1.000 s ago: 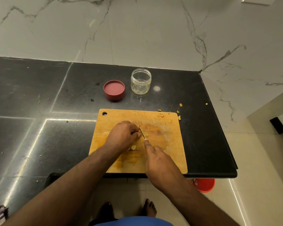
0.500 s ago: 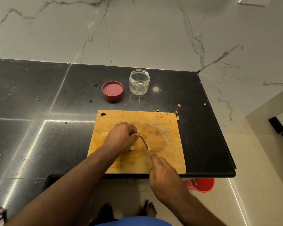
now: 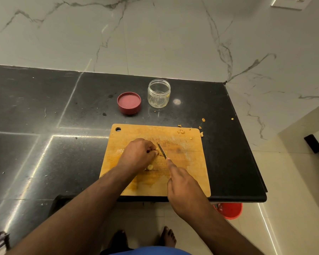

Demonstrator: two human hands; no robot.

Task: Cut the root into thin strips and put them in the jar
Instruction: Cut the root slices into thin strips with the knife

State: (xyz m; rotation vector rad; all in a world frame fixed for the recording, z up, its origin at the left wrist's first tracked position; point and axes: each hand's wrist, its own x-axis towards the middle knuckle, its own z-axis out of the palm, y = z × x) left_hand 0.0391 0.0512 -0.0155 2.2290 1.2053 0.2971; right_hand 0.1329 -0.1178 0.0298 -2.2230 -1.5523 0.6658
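Head view: your left hand (image 3: 139, 155) is curled over the root on the wooden cutting board (image 3: 188, 162), fingertips pinning it, though the root itself is almost wholly hidden beneath them; one cut piece (image 3: 150, 167) lies by your wrist. Your right hand (image 3: 184, 192) grips the knife (image 3: 162, 151), forefinger along its spine, blade beside your left fingertips. The open jar (image 3: 159, 93) stands beyond the board beside its red lid (image 3: 129, 102) on the black counter (image 3: 44, 116)

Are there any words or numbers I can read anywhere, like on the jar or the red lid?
None can be read.
The jar is clear and shows no label.
The red lid is plain.
The cutting board shows only stains, no writing.
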